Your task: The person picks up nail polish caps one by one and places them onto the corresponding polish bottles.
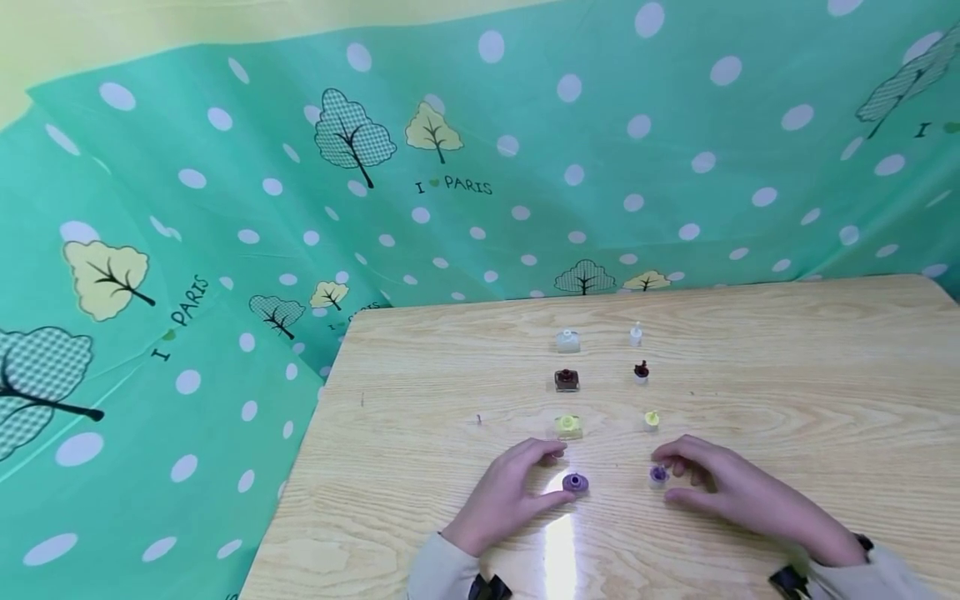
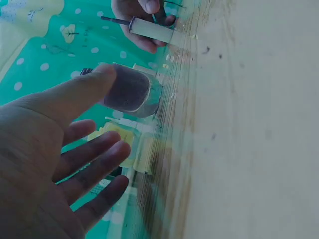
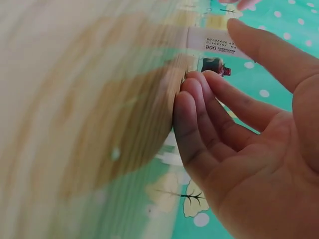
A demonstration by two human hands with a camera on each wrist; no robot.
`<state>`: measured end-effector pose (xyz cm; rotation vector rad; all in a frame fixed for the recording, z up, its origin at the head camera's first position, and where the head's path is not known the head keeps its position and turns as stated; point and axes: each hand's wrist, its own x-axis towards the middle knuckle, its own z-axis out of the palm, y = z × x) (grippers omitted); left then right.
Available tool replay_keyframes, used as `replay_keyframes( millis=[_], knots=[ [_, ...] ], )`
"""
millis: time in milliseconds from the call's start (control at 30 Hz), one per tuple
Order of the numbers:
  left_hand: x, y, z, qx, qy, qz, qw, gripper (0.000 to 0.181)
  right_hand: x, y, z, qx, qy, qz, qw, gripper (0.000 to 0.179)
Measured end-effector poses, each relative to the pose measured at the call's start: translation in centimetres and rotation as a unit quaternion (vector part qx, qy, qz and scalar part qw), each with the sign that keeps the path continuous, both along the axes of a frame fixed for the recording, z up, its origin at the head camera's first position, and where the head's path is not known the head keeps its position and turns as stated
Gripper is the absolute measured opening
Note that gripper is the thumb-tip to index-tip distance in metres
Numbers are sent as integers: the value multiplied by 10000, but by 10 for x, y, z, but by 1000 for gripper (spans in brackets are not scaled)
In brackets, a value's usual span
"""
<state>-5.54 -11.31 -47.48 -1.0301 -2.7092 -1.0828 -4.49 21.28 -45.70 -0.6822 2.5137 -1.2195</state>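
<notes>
A small purple nail polish bottle (image 1: 575, 483) stands uncapped on the table. My left hand (image 1: 517, 487) curves around its left side with fingers spread; the thumb tip overlaps the bottle (image 2: 130, 90) in the left wrist view, and whether it touches I cannot tell. To the right, a white cap with a purple brush (image 1: 658, 477) stands brush-up. Around this cap my right hand (image 1: 723, 487) is loosely bent, thumb and fingers apart. In the right wrist view its fingertips (image 3: 185, 107) rest at the tabletop, near the cap's labelled white side (image 3: 212, 41).
Behind stand yellow (image 1: 568, 427), dark red (image 1: 566, 381) and clear-white (image 1: 567, 341) bottles in a column. Their brush caps, yellow (image 1: 651, 420), dark red (image 1: 641, 372) and white (image 1: 636, 335), stand in a column on the right. A green dotted cloth (image 1: 450, 208) hangs behind the table.
</notes>
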Motion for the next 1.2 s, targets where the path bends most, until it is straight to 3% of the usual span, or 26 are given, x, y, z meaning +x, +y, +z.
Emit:
replay_keyframes(
  millis=[133, 333, 500, 867, 1200],
  knots=[
    [2, 1, 1, -194, -33, -19, 9998, 53, -1, -1, -3, -189, 195, 143, 9995, 40],
    [2, 3, 2, -284, -94, -84, 9995, 37, -5, -3, -1, -74, -283, 149, 9995, 36],
    [1, 6, 2, -271, -71, -165, 9995, 26, -6, -6, 0, 7, -375, 166, 9992, 33],
    [1, 8, 1, -335, -235, -141, 9991, 24, -11, -10, 2, -28, -510, 308, 9982, 25],
    [3, 10, 1, -463, -52, -72, 9989, 23, -13, -11, 2, -76, -608, 295, 9977, 17]
  ],
)
